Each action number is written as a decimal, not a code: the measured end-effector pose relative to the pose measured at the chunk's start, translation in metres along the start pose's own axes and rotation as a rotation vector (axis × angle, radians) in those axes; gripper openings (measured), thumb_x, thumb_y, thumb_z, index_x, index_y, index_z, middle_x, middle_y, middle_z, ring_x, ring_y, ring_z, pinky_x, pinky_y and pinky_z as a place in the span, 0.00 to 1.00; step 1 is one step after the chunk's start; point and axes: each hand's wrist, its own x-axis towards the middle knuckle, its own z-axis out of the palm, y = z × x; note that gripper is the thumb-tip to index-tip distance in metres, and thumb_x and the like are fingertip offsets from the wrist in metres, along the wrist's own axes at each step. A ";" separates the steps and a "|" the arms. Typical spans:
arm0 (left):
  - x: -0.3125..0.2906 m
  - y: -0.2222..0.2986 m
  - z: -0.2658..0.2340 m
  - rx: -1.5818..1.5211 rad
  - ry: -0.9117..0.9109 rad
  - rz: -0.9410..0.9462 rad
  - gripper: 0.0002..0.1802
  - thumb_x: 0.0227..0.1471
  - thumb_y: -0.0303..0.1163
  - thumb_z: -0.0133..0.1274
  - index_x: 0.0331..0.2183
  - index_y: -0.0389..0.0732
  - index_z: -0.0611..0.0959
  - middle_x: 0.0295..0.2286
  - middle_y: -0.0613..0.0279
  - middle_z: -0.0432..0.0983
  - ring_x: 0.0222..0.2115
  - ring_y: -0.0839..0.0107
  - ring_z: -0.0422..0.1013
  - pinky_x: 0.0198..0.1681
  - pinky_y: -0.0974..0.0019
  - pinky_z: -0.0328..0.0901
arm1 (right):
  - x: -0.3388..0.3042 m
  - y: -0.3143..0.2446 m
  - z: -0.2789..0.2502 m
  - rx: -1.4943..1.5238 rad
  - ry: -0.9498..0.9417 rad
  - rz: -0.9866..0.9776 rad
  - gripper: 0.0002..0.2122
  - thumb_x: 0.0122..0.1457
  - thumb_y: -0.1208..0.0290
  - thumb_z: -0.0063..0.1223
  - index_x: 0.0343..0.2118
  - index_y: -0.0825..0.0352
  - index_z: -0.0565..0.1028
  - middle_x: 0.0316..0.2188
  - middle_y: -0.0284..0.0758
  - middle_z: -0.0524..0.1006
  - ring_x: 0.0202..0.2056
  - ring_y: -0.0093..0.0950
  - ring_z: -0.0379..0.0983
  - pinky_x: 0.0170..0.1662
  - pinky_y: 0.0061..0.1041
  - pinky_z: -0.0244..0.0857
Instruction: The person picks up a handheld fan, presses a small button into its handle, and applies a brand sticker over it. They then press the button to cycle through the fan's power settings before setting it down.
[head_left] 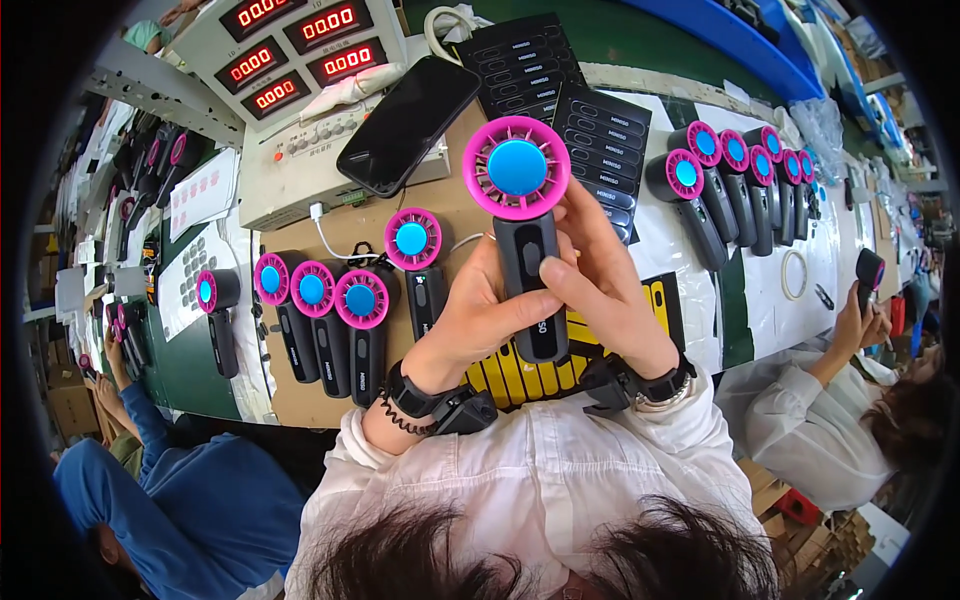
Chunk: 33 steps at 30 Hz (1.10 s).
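A handheld fan with a black handle, a pink ringed head and a blue centre is upright between my hands, its front facing up at me. My left hand wraps its handle from the left, thumb across the lower part. From the right, my right hand grips the same handle, its thumb by the button and its fingers partly hidden behind. Left of my hands lies another fan close to a white cable. Three similar fans lie side by side farther left, and one more fan is beyond them.
A test meter with red displays stands at the back left, a black phone leaning on it. Black printed sheets lie behind my hands, several fans to the right. A yellow ribbed piece is below. Co-workers sit on both sides.
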 end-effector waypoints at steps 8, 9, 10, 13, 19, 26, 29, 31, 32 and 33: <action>-0.005 0.003 0.001 0.144 0.011 -0.026 0.37 0.43 0.22 0.55 0.53 0.38 0.56 0.40 0.63 0.65 0.39 0.75 0.67 0.42 0.69 0.64 | 0.003 -0.002 0.015 0.216 0.141 -0.011 0.28 0.56 0.77 0.41 0.59 0.67 0.47 0.50 0.37 0.64 0.49 0.22 0.62 0.49 0.20 0.57; -0.006 0.002 0.000 0.185 -0.001 -0.035 0.36 0.44 0.22 0.54 0.53 0.39 0.56 0.41 0.63 0.65 0.39 0.75 0.67 0.42 0.69 0.64 | 0.004 -0.003 0.015 0.213 0.148 -0.012 0.27 0.56 0.77 0.41 0.59 0.67 0.48 0.50 0.37 0.65 0.48 0.21 0.63 0.48 0.19 0.58; -0.006 0.002 -0.001 0.185 0.000 -0.035 0.36 0.44 0.22 0.54 0.53 0.39 0.56 0.41 0.63 0.65 0.39 0.75 0.67 0.42 0.69 0.64 | 0.004 -0.004 0.015 0.213 0.147 -0.011 0.27 0.56 0.77 0.41 0.59 0.67 0.48 0.50 0.37 0.65 0.48 0.21 0.63 0.48 0.19 0.58; -0.005 -0.001 -0.006 0.083 -0.049 -0.071 0.33 0.47 0.23 0.51 0.53 0.38 0.55 0.39 0.61 0.66 0.37 0.74 0.68 0.41 0.69 0.65 | 0.005 -0.005 0.016 0.105 0.199 0.010 0.26 0.56 0.77 0.41 0.57 0.67 0.49 0.46 0.35 0.68 0.36 0.16 0.68 0.34 0.12 0.62; -0.003 0.000 -0.005 0.084 0.001 -0.190 0.28 0.50 0.25 0.46 0.52 0.38 0.56 0.35 0.59 0.68 0.32 0.73 0.69 0.37 0.68 0.66 | 0.006 -0.017 0.016 0.139 0.209 0.153 0.26 0.56 0.77 0.41 0.58 0.66 0.49 0.40 0.33 0.71 0.22 0.11 0.64 0.18 0.08 0.55; 0.001 -0.002 -0.003 -0.026 -0.017 -0.094 0.20 0.51 0.29 0.45 0.46 0.35 0.61 0.31 0.58 0.69 0.29 0.73 0.69 0.33 0.70 0.66 | 0.003 -0.017 0.008 0.244 0.158 0.214 0.25 0.59 0.70 0.37 0.59 0.64 0.49 0.25 0.27 0.71 0.15 0.10 0.61 0.15 0.08 0.52; 0.002 -0.001 -0.001 0.029 -0.025 -0.077 0.18 0.52 0.31 0.45 0.43 0.35 0.63 0.30 0.58 0.69 0.28 0.73 0.69 0.32 0.71 0.66 | 0.002 -0.014 0.010 0.223 0.199 0.216 0.24 0.60 0.67 0.35 0.59 0.64 0.49 0.18 0.25 0.67 0.13 0.11 0.60 0.15 0.08 0.51; 0.001 -0.002 -0.002 0.010 -0.018 -0.093 0.18 0.52 0.32 0.45 0.43 0.35 0.63 0.30 0.58 0.69 0.28 0.73 0.69 0.32 0.71 0.66 | 0.002 -0.013 0.009 0.234 0.195 0.216 0.24 0.60 0.67 0.35 0.59 0.64 0.49 0.18 0.26 0.67 0.14 0.11 0.60 0.15 0.09 0.51; 0.001 -0.003 -0.003 -0.010 -0.010 -0.110 0.18 0.52 0.32 0.45 0.43 0.35 0.63 0.30 0.58 0.69 0.28 0.73 0.69 0.32 0.70 0.65 | 0.001 -0.013 0.009 0.244 0.192 0.219 0.24 0.60 0.67 0.35 0.59 0.65 0.49 0.18 0.26 0.67 0.14 0.11 0.60 0.15 0.09 0.52; 0.001 -0.003 -0.003 -0.029 -0.002 -0.127 0.18 0.52 0.32 0.45 0.43 0.35 0.63 0.29 0.59 0.69 0.28 0.73 0.69 0.32 0.70 0.65 | 0.001 -0.012 0.009 0.255 0.187 0.222 0.24 0.60 0.66 0.35 0.59 0.65 0.49 0.18 0.26 0.67 0.14 0.12 0.59 0.15 0.09 0.52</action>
